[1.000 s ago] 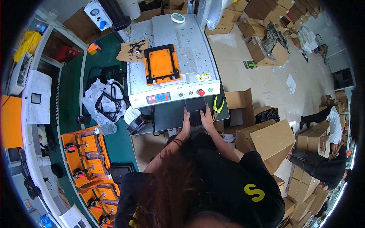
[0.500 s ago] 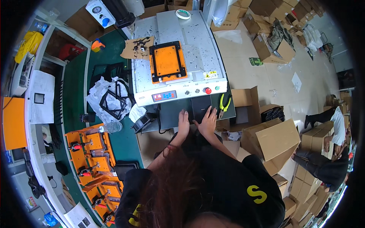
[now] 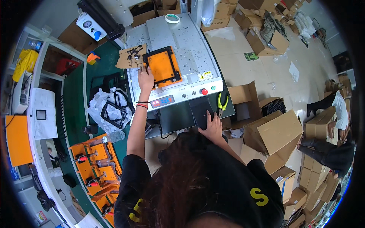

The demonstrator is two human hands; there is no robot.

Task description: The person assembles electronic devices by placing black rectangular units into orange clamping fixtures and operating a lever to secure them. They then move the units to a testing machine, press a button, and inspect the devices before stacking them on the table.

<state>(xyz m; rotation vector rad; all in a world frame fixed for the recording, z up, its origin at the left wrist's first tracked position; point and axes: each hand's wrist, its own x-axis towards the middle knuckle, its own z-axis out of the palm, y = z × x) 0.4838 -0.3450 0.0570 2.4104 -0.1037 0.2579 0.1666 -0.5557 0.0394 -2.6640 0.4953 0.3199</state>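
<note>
My left hand (image 3: 145, 79) reaches over the machine's front, its fingers extended at the left edge of a black rectangular frame (image 3: 176, 72). That frame lies on an orange fixture plate (image 3: 160, 65) on top of the white machine (image 3: 197, 49). Whether the fingertips grip the frame cannot be made out. My right hand (image 3: 212, 128) rests with spread fingers at the near right edge of a flat black panel (image 3: 200, 109) in front of the machine. Yellow-green pliers (image 3: 222, 102) lie just right of the panel, close to the right fingertips.
Left of the frame is cardboard with black scraps (image 3: 130, 57). More black frames lie on white plastic (image 3: 110, 110), near a clear bottle (image 3: 114, 136) and orange clamp fixtures (image 3: 95, 155). A tape roll (image 3: 172, 18) sits at the machine's back. Open cartons (image 3: 279, 131) stand at right; people are beyond.
My left hand has moved from beside the black panel up and left to the frame on the orange plate. My right hand stays at the panel, fingers spread.
</note>
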